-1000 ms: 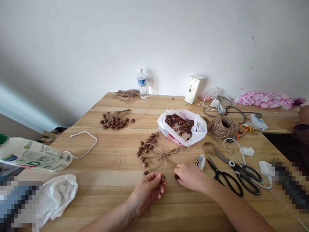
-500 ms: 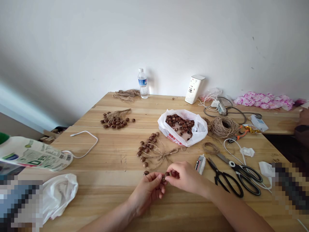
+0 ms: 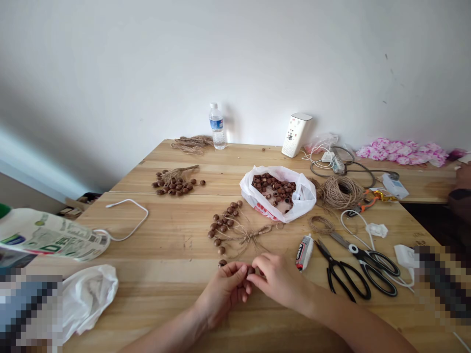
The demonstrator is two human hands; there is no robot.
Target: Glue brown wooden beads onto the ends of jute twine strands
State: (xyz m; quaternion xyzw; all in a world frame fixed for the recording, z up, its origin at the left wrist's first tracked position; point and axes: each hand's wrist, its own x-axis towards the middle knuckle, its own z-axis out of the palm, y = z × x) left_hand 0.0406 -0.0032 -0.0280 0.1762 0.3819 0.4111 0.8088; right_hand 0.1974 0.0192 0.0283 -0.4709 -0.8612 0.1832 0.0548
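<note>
Between the fingertips of my left hand [image 3: 227, 288] is a round brown nut shell [image 3: 250, 270], partly hidden by the fingers. My right hand [image 3: 281, 279] pinches the same shell from the other side, its thumb and forefinger closed on it. Just beyond my hands lies a braided twine piece [image 3: 253, 234] with thin strands fanning left, several ending in brown nut shells [image 3: 222, 223]. A glue tube [image 3: 303, 252] lies beside my right hand. Behind the twine piece, a white plastic bag [image 3: 253, 201] stands open, with broken and whole shells inside.
To the right lie black scissors [image 3: 340, 272], a second pair [image 3: 375, 264] and a twine roll [image 3: 340, 192]. Further back are a shell bunch [image 3: 174, 185], a water bottle [image 3: 217, 130] and a white box [image 3: 296, 135]. A large labelled bottle [image 3: 55, 233] is at left.
My right hand has shifted slightly left and rolled over the nut shell, uncovering more of the glue tube. My left hand stays nearly in place.
</note>
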